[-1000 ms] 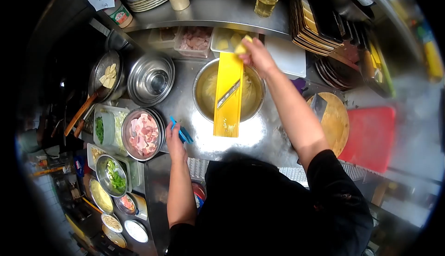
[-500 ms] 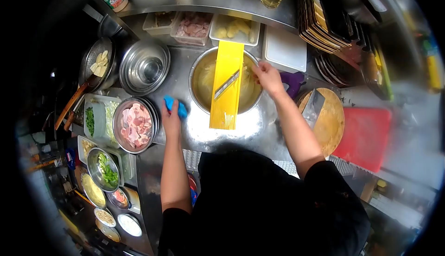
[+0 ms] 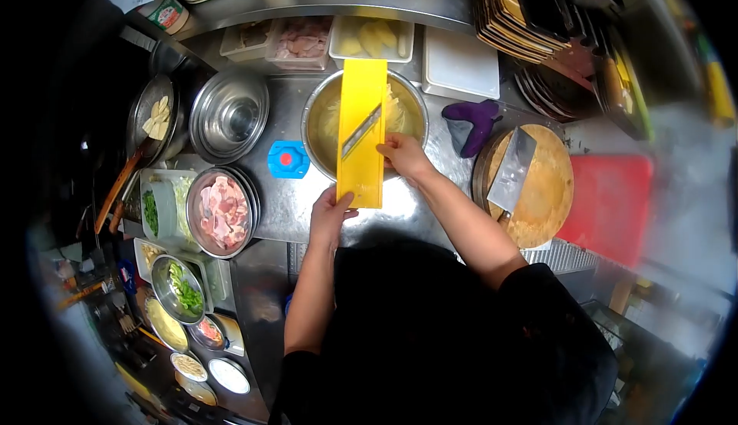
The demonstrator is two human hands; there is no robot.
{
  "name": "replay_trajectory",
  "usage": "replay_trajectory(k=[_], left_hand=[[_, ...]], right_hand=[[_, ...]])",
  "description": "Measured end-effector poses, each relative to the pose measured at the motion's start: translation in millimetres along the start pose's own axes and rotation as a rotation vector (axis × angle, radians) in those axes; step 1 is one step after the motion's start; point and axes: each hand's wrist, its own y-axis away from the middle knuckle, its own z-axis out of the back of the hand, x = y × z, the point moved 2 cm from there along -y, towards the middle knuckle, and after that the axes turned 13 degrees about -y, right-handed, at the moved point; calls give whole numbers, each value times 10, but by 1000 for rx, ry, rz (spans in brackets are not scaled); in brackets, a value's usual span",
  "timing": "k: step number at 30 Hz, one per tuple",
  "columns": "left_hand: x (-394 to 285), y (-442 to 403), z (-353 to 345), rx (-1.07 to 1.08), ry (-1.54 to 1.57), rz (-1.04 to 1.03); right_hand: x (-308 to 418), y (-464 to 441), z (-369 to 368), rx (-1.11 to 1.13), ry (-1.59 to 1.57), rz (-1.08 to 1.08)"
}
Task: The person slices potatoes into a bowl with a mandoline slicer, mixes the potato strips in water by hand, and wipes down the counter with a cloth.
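Note:
A yellow slicer [image 3: 361, 171] with a slanted metal blade lies across a steel bowl [image 3: 421, 110] that holds pale shreds in liquid. My left hand [image 3: 331, 217] grips the slicer's near end, thumb on top. On its right edge, my right hand [image 3: 405, 156] has its fingers closed on the slicer. A blue holder [image 3: 288, 160] with a red centre lies on the steel counter, left of the bowl. Behind the bowl, a white container [image 3: 338, 40] holds peeled yellow pieces.
Raw meat fills a bowl [image 3: 223, 211] at the left, near empty steel bowls [image 3: 229, 116]. On the right, a cleaver [image 3: 513, 170] rests on a round wooden board [image 3: 550, 194], beside a red board [image 3: 615, 202] and a purple cloth-like item [image 3: 478, 123].
My left hand has left the blue holder on the counter and taken the slicer's near end. My right hand has moved from the back container, past the bowl's rim, to the slicer's right edge.

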Motion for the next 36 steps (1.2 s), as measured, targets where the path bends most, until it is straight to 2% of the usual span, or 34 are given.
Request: replay_trajectory(k=[1, 4, 5, 7, 10, 13, 15, 17, 19, 21, 23, 25, 27, 29, 32, 36], left_hand=[[-22, 43, -14, -3, -30, -21], [-167, 277, 74, -5, 211, -119], [-290, 370, 131, -66, 217, -155], [-431, 491, 393, -182, 8, -284], [-1089, 847, 561, -334, -465, -468], [-1681, 1096, 543, -412, -731, -531], [-2015, 1160, 469, -428, -934, -489], [-2141, 1045, 424, -415, -1007, -520], [-2258, 900, 354, -424, -1031, -627], [-2366, 741, 287, -421, -1075, -571], [-2404, 543, 274, -422, -1067, -524], [-2473, 464, 208, -429, -1085, -522], [-2532, 404, 109, -423, -1079, -524], [-2571, 275, 75, -461, -1154, -599], [-2724, 213, -58, -457, -1166, -612], [-2827, 170, -110, -467, -1145, -634]], right_hand=[[16, 37, -42, 16, -24, 20], [169, 232, -236, 53, -49, 81], [263, 308, -299, 50, -62, 92], [195, 198, -224, 21, -68, 66], [-27, -318, 21, -119, 264, -5], [28, -597, 68, 141, 914, -11], [-66, -766, 66, 130, 1063, -2], [-204, -956, 80, 109, 1154, 47], [-311, -1098, 135, 73, 1188, 131], [-102, -971, 129, 159, 1022, -184], [152, -792, 57, 146, 581, -370], [279, -679, -34, 41, -128, -412], [794, -283, -290, 208, -287, -306], [1117, -136, -549, 450, -261, -273], [1638, 328, -928, 426, -149, -198], [1808, 467, -1036, 419, -121, -160]])
